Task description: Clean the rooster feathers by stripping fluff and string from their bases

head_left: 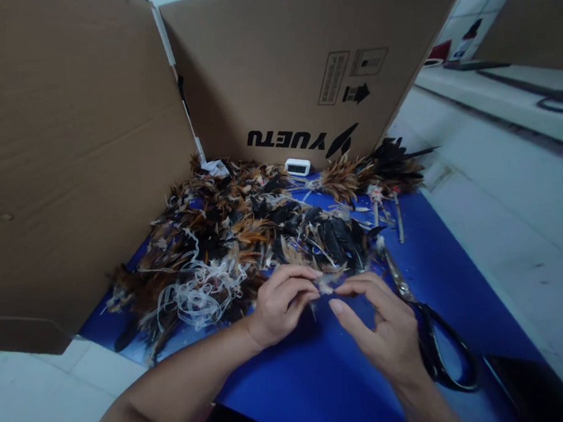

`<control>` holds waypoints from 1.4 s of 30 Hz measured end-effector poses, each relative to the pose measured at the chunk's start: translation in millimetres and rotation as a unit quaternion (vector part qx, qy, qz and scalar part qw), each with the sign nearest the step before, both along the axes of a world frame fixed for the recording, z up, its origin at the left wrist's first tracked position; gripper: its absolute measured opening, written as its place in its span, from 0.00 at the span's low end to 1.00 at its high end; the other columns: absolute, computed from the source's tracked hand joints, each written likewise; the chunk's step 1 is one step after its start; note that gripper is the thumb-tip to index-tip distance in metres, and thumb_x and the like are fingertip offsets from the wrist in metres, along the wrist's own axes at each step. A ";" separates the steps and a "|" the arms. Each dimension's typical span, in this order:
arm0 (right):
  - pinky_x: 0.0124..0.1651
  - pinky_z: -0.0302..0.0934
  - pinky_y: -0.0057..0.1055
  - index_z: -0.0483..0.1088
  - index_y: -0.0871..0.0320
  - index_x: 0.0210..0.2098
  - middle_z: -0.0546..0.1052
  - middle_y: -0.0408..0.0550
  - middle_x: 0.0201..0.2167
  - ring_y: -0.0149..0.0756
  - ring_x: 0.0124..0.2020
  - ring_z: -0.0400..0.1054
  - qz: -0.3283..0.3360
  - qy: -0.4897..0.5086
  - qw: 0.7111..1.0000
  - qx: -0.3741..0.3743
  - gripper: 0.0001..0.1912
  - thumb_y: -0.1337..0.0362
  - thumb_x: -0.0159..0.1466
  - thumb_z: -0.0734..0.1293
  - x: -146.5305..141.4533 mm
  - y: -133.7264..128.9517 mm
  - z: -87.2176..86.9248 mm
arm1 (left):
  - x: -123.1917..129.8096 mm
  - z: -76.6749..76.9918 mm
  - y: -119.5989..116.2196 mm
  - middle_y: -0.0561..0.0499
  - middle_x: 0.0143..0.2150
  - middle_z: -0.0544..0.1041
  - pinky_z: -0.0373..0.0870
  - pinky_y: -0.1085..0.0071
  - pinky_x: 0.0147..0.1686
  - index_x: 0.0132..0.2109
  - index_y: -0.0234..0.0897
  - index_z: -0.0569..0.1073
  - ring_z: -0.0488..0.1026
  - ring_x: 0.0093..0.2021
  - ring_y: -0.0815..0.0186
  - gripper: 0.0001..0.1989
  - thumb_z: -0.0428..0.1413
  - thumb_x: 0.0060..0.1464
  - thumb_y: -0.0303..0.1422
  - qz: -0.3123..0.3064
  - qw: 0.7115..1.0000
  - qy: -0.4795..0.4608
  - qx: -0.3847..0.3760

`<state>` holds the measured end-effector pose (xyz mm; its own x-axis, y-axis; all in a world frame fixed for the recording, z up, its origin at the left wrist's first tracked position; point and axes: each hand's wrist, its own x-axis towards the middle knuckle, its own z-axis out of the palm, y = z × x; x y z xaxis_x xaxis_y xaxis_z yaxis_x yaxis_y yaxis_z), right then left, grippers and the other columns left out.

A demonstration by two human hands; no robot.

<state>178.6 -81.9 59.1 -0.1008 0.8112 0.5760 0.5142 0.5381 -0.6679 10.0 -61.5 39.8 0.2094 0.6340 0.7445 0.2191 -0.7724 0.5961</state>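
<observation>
Just above the front part of the blue table (320, 388), my left hand (281, 301) pinches a small pale feather (326, 288) between thumb and fingers. To its right is my right hand (386, 324), its thumb and index finger apart and the index fingertip close to the feather's base. Whether that fingertip touches the feather I cannot tell. Beyond both hands lies a big loose heap of brown and black feathers (248, 231). Black-handled scissors (426, 316) rest beside my right hand, blades pointing away from me.
A tangle of clear plastic ribbon (202, 293) lies on the heap's left front. Cardboard panels (285, 56) stand at the back and left. A small white digital timer (298, 167), bundled feathers (398, 168) and a dark flat object (528, 383) are also on the table.
</observation>
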 end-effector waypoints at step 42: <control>0.38 0.60 0.33 0.68 0.55 0.28 0.71 0.42 0.26 0.34 0.30 0.66 -0.005 -0.021 1.000 0.011 0.04 0.69 0.59 0.64 -9.8 3.2 -10.2 | 7.9 -2.8 -4.4 0.51 0.25 0.74 0.64 0.75 0.31 0.29 0.33 0.74 0.69 0.27 0.70 0.12 0.54 0.54 0.37 0.025 0.954 -0.046 -0.296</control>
<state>168.8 -78.7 48.9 -0.1178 0.7997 0.5887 0.5471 0.5470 -0.6336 17.8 -65.8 37.0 0.1191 0.9562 0.2672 0.1721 -0.2850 0.9430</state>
